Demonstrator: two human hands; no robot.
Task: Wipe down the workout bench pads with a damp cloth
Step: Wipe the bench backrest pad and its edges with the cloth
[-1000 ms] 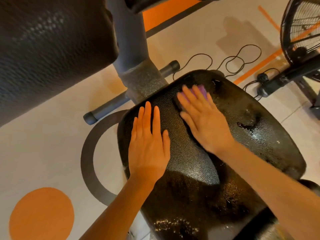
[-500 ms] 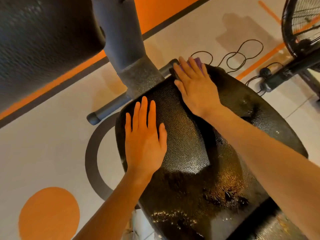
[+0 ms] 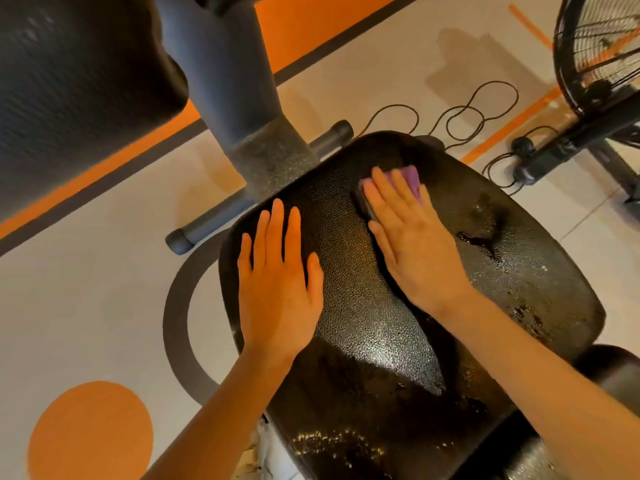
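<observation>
Right hand [image 3: 412, 237] flat, fingers straight, pressing the purple cloth [image 3: 408, 180] onto the black seat pad [image 3: 363, 327] near its 12 o'clock end. Left hand [image 3: 277, 289] flat and empty, bracing the 9 o'clock side. Pad's long axis runs roughly 11 to 5. Unwiped-looking stretch lies toward 5 o'clock; right hand nearer, likely a pull back.

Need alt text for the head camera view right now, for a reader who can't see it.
A person's right hand presses a purple cloth flat against the far end of a black textured bench pad, while the left hand rests open on the pad's left side. A fan and looped black cable sit on the floor beyond.
</observation>
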